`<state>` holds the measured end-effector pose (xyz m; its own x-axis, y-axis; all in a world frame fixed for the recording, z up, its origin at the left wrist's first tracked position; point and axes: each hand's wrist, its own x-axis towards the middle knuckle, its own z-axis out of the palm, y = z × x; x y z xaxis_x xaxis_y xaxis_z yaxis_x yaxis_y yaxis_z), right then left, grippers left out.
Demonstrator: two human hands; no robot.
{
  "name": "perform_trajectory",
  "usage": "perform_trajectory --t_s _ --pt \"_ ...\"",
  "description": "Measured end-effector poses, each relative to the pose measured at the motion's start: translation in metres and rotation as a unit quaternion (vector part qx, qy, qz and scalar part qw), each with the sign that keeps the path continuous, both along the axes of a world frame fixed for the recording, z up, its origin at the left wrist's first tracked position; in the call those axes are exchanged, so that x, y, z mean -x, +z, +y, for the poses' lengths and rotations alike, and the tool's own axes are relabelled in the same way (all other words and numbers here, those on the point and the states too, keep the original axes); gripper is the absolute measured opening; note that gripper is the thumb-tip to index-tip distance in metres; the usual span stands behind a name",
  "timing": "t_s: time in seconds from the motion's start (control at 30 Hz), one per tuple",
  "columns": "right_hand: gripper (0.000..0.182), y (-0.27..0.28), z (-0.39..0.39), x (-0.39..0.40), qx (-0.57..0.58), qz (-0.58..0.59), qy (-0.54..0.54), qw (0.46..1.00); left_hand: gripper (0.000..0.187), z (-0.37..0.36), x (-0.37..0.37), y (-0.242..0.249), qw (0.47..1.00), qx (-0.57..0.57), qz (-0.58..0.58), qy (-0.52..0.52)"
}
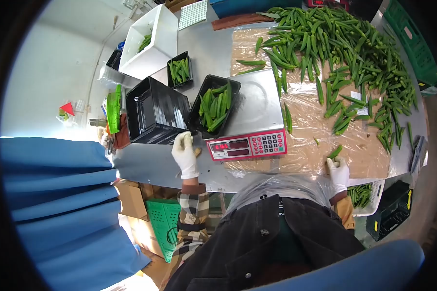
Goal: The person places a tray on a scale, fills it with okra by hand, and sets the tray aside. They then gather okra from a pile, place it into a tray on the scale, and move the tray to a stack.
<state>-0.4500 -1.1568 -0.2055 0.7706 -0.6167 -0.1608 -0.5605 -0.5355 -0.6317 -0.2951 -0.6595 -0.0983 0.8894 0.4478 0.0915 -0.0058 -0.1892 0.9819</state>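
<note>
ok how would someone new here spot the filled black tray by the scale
On the metal table, find the red-fronted scale. At its left edge, an open black tray holds okra. The black stack alongside shows no okra; the other okra tray stands farther back.

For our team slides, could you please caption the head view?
Gloved left hand beside stacked trays, gloved right hand at an okra pod, with a scale between them.
</note>
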Motion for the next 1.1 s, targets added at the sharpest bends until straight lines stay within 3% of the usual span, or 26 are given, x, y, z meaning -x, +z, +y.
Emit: perform_trajectory --t_s 0.07,0.17,0.23,0.3,0.33,0.47,0.6,0.7,0.77,0.83,0.9,0.93,0.97,1.03,1.1 --pt "0.027 0.003 0.009 -0.012 0.054 0.061 0.004 0.997 0.007 -0.012 -0.018 0.004 0.995 -0.097 -0.017 -0.008" --pt "0.024 -0.021 -0.003 -0.012 0.034 0.026 -0.019 0.999 0.005 -0.021 -0.044 -0.009 0.968 -0.247 -0.028 0.013" --pt "0.018 -0.03 -0.014 -0.008 -0.028 0.007 -0.002 1.0 0.017 -0.033 -0.053 -0.002 0.901 -0.43 0.043 0.03" --pt "0.014 -0.039 -0.021 -0.007 -0.097 -0.014 0.004 0.995 0.026 -0.052 -0.057 0.01 0.819 -0.551 0.16 0.022" --pt "0.013 -0.043 -0.025 -0.003 -0.151 -0.02 -0.008 0.988 0.028 -0.054 -0.06 0.006 0.805 -0.566 0.178 0.03" --pt "0.014 -0.021 -0.022 0.005 -0.28 -0.089 -0.076 0.953 0.026 -0.049 -0.064 0.001 0.832 -0.528 0.168 0.02" --pt "0.009 -0.011 -0.044 0.033 -0.307 -0.135 -0.096 0.937 0.027 -0.06 -0.057 0.013 0.873 -0.482 0.002 0.068" --pt "0.008 0.011 -0.067 0.07 -0.264 -0.174 -0.194 0.929 0.02 -0.106 -0.045 0.036 0.961 -0.268 -0.058 -0.043" --pt "0.008 0.01 -0.092 0.093 -0.257 -0.201 -0.269 0.906 0.02 -0.157 -0.025 0.051 0.969 -0.163 -0.006 -0.184" --pt "0.015 0.006 -0.119 0.122 -0.199 -0.195 -0.365 0.889 0.017 -0.223 0.001 0.055 0.935 -0.075 -0.041 -0.344" --pt "0.02 -0.019 -0.16 0.166 -0.213 -0.28 -0.424 0.834 0.041 -0.278 0.034 0.079 0.821 -0.028 0.001 -0.571" --pt "0.023 -0.01 -0.159 0.177 -0.182 -0.304 -0.458 0.815 0.049 -0.296 0.048 0.082 0.773 -0.105 -0.055 -0.623" --pt "0.023 -0.021 -0.175 0.202 -0.195 -0.33 -0.5 0.776 0.053 -0.306 0.059 0.081 0.744 -0.129 -0.063 -0.653" --pt "0.023 -0.031 -0.194 0.239 -0.174 -0.327 -0.593 0.715 0.049 -0.308 0.059 0.078 0.734 -0.137 -0.094 -0.658" --pt "0.024 -0.042 -0.198 0.255 -0.09 -0.377 -0.52 0.761 0.042 -0.295 0.049 0.063 0.757 -0.12 -0.029 -0.642"
